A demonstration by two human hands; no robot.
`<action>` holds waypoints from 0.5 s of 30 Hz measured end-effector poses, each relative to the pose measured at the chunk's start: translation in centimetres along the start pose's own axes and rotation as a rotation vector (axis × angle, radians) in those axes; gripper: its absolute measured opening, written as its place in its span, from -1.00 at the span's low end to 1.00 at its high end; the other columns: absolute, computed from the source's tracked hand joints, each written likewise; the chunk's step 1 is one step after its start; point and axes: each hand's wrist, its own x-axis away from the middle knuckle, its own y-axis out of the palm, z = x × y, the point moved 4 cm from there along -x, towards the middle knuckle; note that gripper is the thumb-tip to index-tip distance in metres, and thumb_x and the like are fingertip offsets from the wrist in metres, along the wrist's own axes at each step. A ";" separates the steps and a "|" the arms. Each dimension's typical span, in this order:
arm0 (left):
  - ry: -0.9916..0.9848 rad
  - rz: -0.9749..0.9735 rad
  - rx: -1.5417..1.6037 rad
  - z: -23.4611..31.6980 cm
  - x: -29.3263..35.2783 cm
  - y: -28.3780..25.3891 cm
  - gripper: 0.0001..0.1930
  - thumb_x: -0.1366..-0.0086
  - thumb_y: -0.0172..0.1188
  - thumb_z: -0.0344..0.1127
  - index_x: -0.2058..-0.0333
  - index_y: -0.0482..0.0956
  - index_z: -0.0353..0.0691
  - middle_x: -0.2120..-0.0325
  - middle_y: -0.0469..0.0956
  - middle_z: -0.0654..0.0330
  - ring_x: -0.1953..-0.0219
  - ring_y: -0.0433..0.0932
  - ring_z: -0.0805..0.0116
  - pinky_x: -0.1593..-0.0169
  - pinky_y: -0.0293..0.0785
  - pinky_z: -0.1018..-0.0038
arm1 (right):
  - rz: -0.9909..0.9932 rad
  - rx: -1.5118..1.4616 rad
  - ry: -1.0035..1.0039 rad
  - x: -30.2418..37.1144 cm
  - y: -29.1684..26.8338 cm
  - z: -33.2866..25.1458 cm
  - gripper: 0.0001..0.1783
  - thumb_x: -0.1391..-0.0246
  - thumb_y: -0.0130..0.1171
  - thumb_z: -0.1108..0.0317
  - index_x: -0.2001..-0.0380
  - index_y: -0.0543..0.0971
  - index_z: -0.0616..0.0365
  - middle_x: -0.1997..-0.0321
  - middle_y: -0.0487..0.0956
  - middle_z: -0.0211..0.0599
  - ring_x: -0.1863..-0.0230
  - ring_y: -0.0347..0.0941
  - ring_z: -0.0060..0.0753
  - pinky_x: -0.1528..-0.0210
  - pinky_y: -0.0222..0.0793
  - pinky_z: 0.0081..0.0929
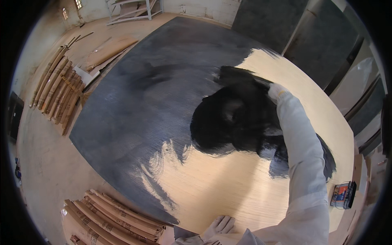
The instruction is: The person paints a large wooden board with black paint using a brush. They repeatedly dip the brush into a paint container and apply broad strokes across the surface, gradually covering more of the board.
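Across the middle lies a large pale wooden panel (212,183), its far and left part coated in dark grey-black paint. Fresh, wet black paint (232,114) is spread over its centre. My right hand (277,92), in a white glove, reaches far over the panel and is closed on a dark paint applicator (261,80). The applicator blends into the wet paint, so its exact kind is unclear. My left hand (222,225), also gloved, lies at the panel's near edge with fingers stretched out and nothing visible in it.
A paint bucket (343,195) stands at the panel's right edge. Stacks of brown cardboard-wrapped bundles lie on the left (61,87) and near left (116,216). Dark panels (322,41) lean at the back right. A metal rack (134,10) stands at the far wall.
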 end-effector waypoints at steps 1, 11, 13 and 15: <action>-0.035 -0.015 -0.024 0.0 -0.2 -0.2 -0.71 -0.19 0.21 -0.24 0.17 0.60 -0.29 -0.09 0.59 -0.11 -0.16 0.60 -0.07 -0.18 0.58 0.05 | 0.050 -0.317 0.093 0.5 -4.0 -4.8 -0.54 -0.32 0.01 0.34 -0.19 0.71 0.09 -0.30 0.66 -0.07 -0.36 0.56 0.03 -0.37 0.51 -0.11; 0.023 -0.047 -0.048 -0.2 0.9 0.9 -0.65 -0.25 0.20 -0.22 0.06 0.59 -0.28 -0.15 0.58 -0.14 -0.23 0.56 -0.08 -0.31 0.50 0.04 | 0.034 -0.289 -0.273 5.8 -11.5 -17.8 -0.37 -0.31 -0.10 0.33 -0.45 0.46 -0.05 -0.43 0.54 -0.03 -0.46 0.45 0.03 -0.46 0.39 -0.10; 0.013 -0.036 -0.048 -0.1 0.7 1.1 -0.64 -0.25 0.20 -0.21 0.04 0.59 -0.27 -0.15 0.57 -0.12 -0.24 0.55 -0.06 -0.31 0.49 0.06 | -0.022 -0.232 -0.252 7.3 -11.8 -15.6 -0.31 -0.27 -0.02 0.32 -0.49 0.42 -0.11 -0.46 0.52 -0.05 -0.48 0.42 0.02 -0.48 0.36 -0.11; 0.019 -0.031 -0.045 0.1 0.5 1.2 -0.63 -0.24 0.19 -0.21 0.02 0.59 -0.26 -0.16 0.57 -0.09 -0.25 0.53 -0.04 -0.32 0.48 0.07 | -0.038 -0.197 -0.134 5.3 -10.4 -12.3 -0.28 -0.24 0.00 0.33 -0.50 0.41 -0.09 -0.48 0.50 -0.09 -0.51 0.40 0.00 -0.51 0.31 -0.15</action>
